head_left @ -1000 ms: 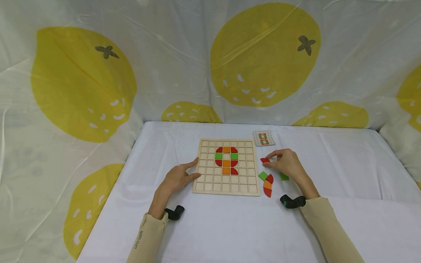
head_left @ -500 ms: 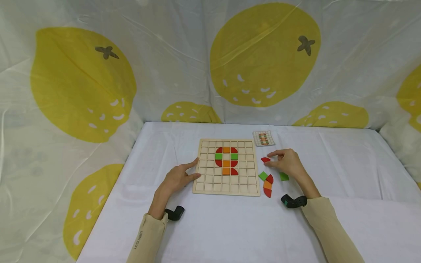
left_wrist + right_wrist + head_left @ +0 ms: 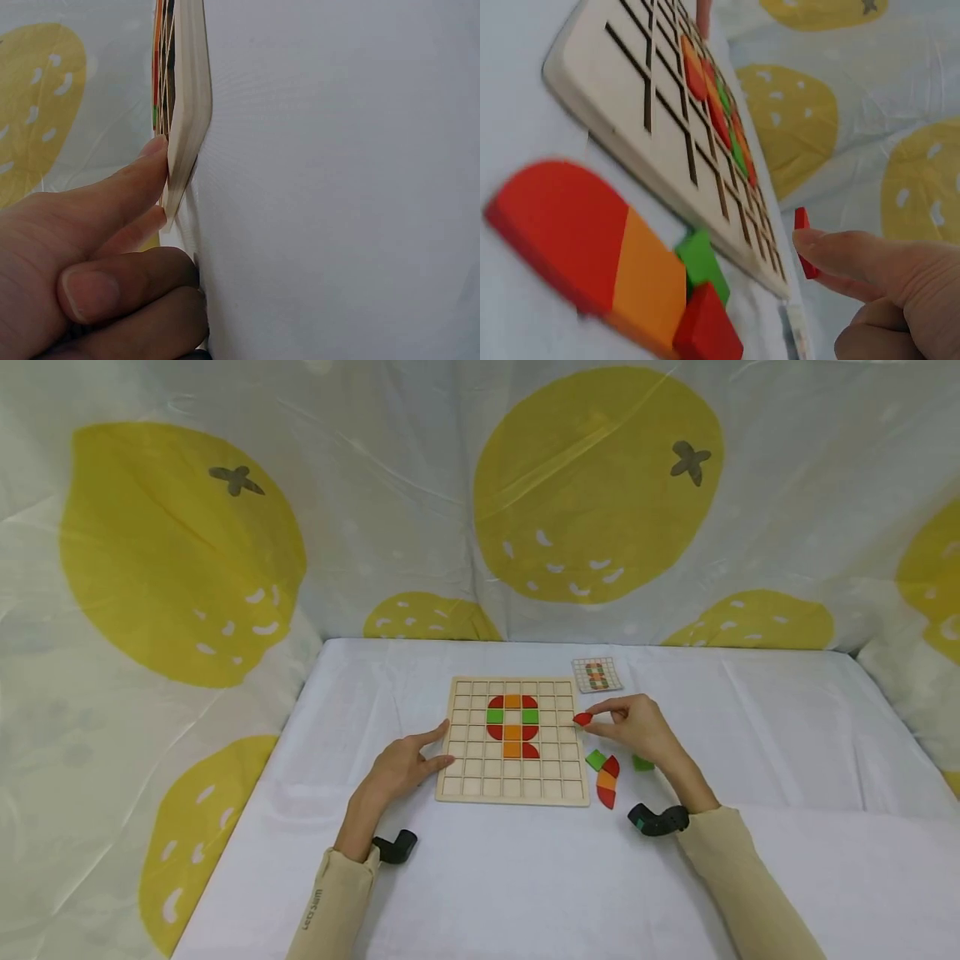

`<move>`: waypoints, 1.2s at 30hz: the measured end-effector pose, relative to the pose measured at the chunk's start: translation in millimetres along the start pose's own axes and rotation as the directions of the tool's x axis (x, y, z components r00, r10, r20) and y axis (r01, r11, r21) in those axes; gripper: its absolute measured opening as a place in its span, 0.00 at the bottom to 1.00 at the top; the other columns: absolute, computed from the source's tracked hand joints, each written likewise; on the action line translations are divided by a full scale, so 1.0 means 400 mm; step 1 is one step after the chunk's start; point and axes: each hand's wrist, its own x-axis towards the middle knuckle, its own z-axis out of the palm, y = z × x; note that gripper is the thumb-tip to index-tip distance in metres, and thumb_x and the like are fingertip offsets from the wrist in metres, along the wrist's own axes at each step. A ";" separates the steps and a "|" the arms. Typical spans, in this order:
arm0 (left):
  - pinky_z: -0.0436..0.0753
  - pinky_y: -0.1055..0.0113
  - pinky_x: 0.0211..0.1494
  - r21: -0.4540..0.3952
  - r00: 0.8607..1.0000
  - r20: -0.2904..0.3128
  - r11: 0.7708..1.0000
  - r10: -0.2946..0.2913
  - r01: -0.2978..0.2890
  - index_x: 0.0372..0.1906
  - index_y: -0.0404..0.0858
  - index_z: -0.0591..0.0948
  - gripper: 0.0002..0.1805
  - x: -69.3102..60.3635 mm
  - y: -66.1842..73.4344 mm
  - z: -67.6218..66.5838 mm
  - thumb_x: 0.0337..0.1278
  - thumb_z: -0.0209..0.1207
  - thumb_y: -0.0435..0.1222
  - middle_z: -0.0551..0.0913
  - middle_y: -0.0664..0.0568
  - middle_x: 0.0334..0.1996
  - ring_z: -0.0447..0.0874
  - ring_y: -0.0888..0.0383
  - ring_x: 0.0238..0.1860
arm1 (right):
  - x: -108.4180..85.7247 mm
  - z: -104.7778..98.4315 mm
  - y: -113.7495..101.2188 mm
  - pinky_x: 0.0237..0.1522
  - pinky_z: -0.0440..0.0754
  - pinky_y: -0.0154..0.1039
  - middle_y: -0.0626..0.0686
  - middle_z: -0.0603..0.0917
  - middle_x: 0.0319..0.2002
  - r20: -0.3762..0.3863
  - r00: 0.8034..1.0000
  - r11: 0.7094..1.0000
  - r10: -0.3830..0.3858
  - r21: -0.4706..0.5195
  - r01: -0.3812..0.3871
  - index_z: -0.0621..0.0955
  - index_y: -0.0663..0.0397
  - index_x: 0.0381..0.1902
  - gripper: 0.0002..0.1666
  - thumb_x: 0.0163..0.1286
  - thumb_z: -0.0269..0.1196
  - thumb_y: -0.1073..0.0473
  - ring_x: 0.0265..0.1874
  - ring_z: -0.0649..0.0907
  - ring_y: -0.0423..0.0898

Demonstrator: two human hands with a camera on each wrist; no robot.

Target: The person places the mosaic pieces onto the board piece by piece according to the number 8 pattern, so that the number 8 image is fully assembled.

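Note:
My left hand (image 3: 399, 767) touches the left edge of a wooden grid board (image 3: 472, 788) with thumb and index finger spread apart. In the left wrist view the other fingers are curled under, beside the board's edge (image 3: 193, 97). My right hand (image 3: 637, 728) pinches a red quarter-round tile (image 3: 582, 719) between thumb and index finger, at the board's right edge. The right wrist view has this tile (image 3: 801, 219) held on edge, raised off the cloth. Red, orange and green tiles (image 3: 512, 732) form a pattern in the board's middle cells.
A small pattern card (image 3: 597, 675) lies behind the board's right corner. Right of the board are loose tiles: a green square (image 3: 596, 760), two red quarter-rounds, an orange tile (image 3: 606, 780) and green tiles (image 3: 642, 763) partly under the right hand. White cloth covers the table.
My right hand has picked up the red quarter-round tile from the cloth and carried it left to the board's edge. My left hand stays at the board's left side.

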 end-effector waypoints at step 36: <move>0.67 0.65 0.30 -0.017 1.000 -0.008 1.000 0.022 -0.023 0.80 0.51 0.64 0.39 0.000 -0.001 -0.001 0.69 0.64 0.50 0.79 0.50 0.18 0.66 0.60 0.22 | 0.029 0.243 -0.176 0.23 0.56 0.32 0.44 0.72 0.19 0.207 0.964 0.986 -0.166 0.067 0.156 0.91 0.50 0.51 0.17 0.65 0.75 0.54 0.19 0.63 0.41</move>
